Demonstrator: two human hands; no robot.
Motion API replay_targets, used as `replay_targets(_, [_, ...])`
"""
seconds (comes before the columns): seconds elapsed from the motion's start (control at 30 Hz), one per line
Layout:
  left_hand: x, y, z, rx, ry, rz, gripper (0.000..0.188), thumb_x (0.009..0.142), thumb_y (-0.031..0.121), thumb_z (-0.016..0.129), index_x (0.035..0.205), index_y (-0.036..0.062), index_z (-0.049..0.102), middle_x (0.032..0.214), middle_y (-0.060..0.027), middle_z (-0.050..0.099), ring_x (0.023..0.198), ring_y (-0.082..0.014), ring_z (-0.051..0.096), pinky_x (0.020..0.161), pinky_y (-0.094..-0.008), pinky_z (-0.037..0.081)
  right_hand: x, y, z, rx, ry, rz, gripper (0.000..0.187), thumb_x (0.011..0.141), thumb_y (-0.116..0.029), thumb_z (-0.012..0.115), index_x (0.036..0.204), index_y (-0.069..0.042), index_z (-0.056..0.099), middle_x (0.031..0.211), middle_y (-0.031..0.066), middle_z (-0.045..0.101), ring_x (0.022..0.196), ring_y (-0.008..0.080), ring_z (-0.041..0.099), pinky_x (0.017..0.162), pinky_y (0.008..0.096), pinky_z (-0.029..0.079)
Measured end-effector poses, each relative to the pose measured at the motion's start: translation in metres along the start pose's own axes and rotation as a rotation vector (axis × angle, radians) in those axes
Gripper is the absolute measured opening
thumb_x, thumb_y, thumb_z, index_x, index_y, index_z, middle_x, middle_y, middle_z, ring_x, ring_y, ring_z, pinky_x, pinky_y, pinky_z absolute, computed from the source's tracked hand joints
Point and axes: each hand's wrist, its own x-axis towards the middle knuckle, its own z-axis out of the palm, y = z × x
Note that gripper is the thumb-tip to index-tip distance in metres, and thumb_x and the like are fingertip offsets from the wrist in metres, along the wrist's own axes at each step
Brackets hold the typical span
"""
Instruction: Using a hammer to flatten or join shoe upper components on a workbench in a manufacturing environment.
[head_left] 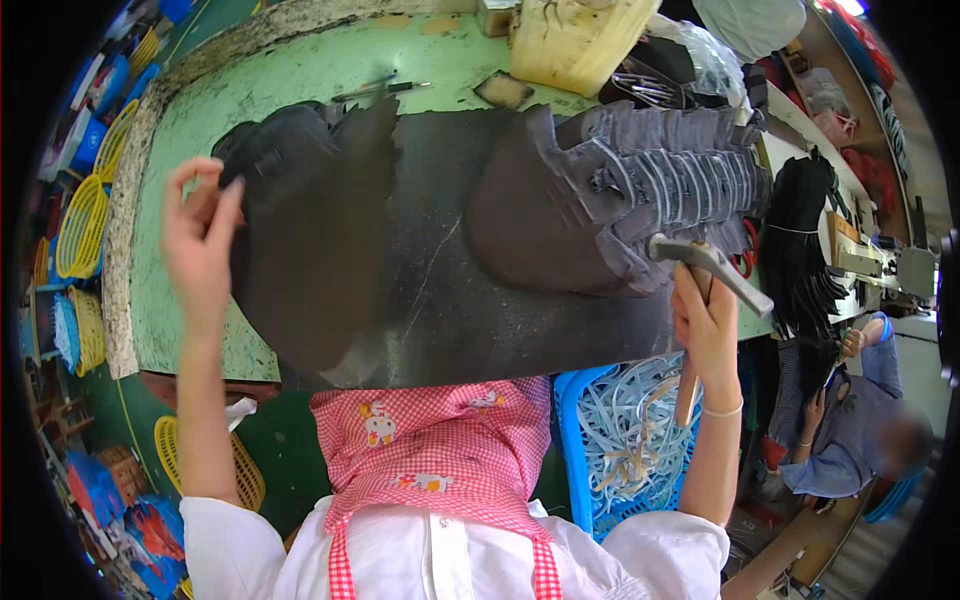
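My right hand [712, 325] grips a hammer [728, 278] by its wooden handle, its metal head above the right edge of the black work board [440, 240]. Nearest that head lies a spread pile of overlapping dark leather-like pieces [640, 190] with pale edges. My left hand [197, 250] is raised at the board's left, thumb and forefinger apart, with nothing clearly between them. Beside it, a large dark brown sheet-like piece [320, 230] is smeared by motion. It covers part of another dark stack [285, 140].
A pen-like tool [408, 86] and a small dark pad [503, 90] lie on the green table [180, 240]. A blue basket [572, 440] of pale strips stands below right. Black strips [800, 240] hang bundled at right; beyond them sits another person [845, 430]. Yellow baskets [85, 225] line the left.
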Motion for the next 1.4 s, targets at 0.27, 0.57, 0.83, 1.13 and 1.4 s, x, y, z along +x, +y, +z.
replay_targets(0.27, [0.018, 0.058, 0.119, 0.205, -0.388, 0.561, 0.035, 0.079, -0.001, 0.06, 0.114, 0.006, 0.063, 0.115, -0.0101, 0.064, 0.11, -0.0268, 0.059, 0.097, -0.0356, 0.045, 0.022, 0.007, 0.008, -0.075, 0.042, -0.025, 0.012, 0.093, -0.013, 0.052, 0.1, -0.005, 0.058, 0.062, -0.0044, 0.043, 0.05, 0.0047, 0.04, 0.043, 0.0227, 0.032])
replay_targets(0.57, [0.005, 0.06, 0.265, 0.489, -0.62, 0.575, 0.074, 0.068, 0.046, 0.076, 0.122, 0.0052, 0.047, 0.109, -0.0166, 0.048, 0.105, -0.0352, 0.05, 0.091, -0.0418, 0.045, 0.032, 0.027, 0.021, -0.171, -0.001, -0.288, 0.017, 0.092, -0.007, 0.052, 0.103, 0.005, 0.057, 0.089, 0.0185, 0.06, 0.081, 0.0283, 0.058, 0.073, 0.0369, 0.046])
replay_targets(0.83, [0.002, 0.081, 0.272, 0.523, -0.602, 0.606, 0.062, 0.069, 0.015, 0.065, 0.126, 0.0067, 0.043, 0.112, -0.0182, 0.045, 0.099, -0.0348, 0.055, 0.077, -0.0423, 0.053, 0.036, 0.029, 0.011, -0.215, 0.028, -0.275, 0.018, 0.092, -0.007, 0.052, 0.105, 0.005, 0.057, 0.09, 0.0188, 0.061, 0.082, 0.0293, 0.06, 0.074, 0.0359, 0.046])
replay_targets(1.13, [0.001, 0.073, 0.264, 0.602, -0.552, 0.607, 0.05, 0.074, 0.044, 0.07, 0.101, 0.0049, 0.054, 0.104, -0.014, 0.048, 0.098, -0.0324, 0.053, 0.079, -0.0397, 0.051, 0.034, 0.033, 0.019, -0.301, 0.034, -0.374, 0.021, 0.092, -0.008, 0.052, 0.108, 0.005, 0.057, 0.095, 0.0241, 0.062, 0.087, 0.0397, 0.059, 0.076, 0.0384, 0.047])
replay_targets(1.4, [0.051, 0.064, 0.229, -0.219, -0.626, 0.765, 0.012, 0.074, 0.006, 0.054, 0.067, 0.004, 0.045, 0.123, -0.0106, 0.056, 0.108, -0.0244, 0.053, 0.093, -0.0367, 0.043, 0.035, 0.025, 0.017, -0.259, 0.023, -0.321, 0.02, 0.092, -0.01, 0.053, 0.105, 0.005, 0.056, 0.089, 0.0224, 0.06, 0.081, 0.0397, 0.058, 0.072, 0.039, 0.045])
